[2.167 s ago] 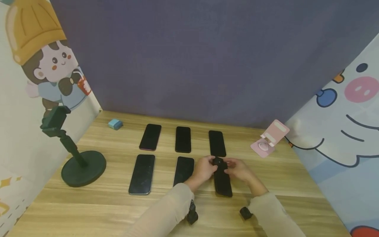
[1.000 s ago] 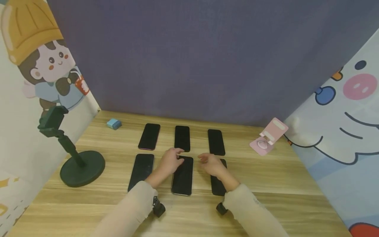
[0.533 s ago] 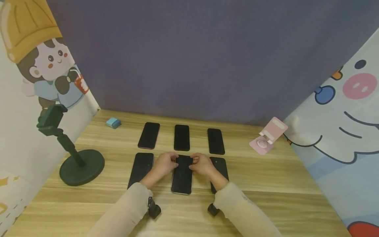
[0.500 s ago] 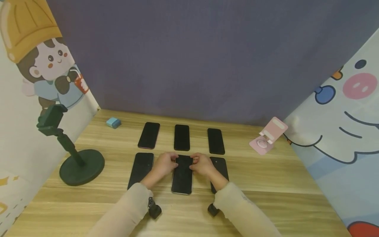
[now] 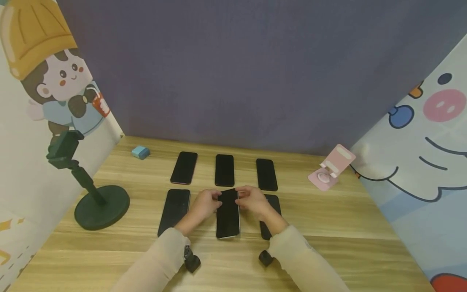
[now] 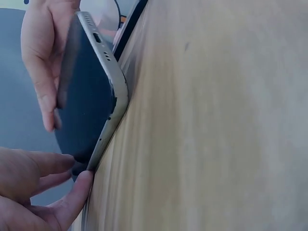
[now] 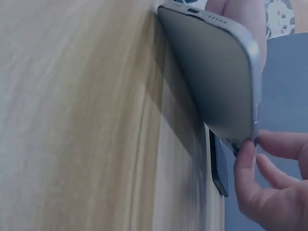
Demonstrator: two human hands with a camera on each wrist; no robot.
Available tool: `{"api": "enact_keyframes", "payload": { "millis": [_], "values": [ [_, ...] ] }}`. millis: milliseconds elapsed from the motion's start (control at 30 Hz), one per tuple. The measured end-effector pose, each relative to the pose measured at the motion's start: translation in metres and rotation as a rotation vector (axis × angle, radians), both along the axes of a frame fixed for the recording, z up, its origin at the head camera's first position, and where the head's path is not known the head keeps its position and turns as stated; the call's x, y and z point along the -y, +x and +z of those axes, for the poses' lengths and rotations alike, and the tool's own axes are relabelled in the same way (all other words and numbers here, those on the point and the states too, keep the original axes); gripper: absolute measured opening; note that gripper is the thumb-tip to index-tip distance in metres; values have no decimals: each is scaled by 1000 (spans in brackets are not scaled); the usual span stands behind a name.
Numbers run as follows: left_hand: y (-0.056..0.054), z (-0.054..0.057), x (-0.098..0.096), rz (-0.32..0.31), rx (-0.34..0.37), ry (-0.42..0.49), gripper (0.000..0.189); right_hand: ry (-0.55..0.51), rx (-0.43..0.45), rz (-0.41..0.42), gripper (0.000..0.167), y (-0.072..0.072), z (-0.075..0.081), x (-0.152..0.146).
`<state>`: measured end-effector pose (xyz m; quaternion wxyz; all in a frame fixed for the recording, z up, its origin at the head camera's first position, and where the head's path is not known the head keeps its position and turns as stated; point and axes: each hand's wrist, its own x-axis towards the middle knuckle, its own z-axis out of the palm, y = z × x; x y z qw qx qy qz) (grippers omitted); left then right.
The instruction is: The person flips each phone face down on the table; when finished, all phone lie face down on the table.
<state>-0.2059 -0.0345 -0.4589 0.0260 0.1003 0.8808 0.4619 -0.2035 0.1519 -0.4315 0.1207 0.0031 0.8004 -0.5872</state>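
While tilted, phone (image 5: 228, 213) between hands' grip

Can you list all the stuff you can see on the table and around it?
lifted black phone: 1, black with silver edge, front row middle, far end tilted up off the table
flat black phones: 5, black, three in the back row, two in the front row
wooden table: 1, light brown, under everything
dark green phone stand: 1, left side
pink folding phone holder: 1, right rear
small blue block: 1, left rear
cartoon panels: 2, either side
hands: left hand and right hand hold the lifted phone's edges
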Motion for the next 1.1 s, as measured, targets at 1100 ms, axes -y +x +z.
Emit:
{"api": "enact_keyframes", "payload": {
  "millis": [1100],
  "values": [
    [13, 11, -20, 8, 53, 421, 41, -176, 5, 165, 49, -1, 4, -1]
  ]
}}
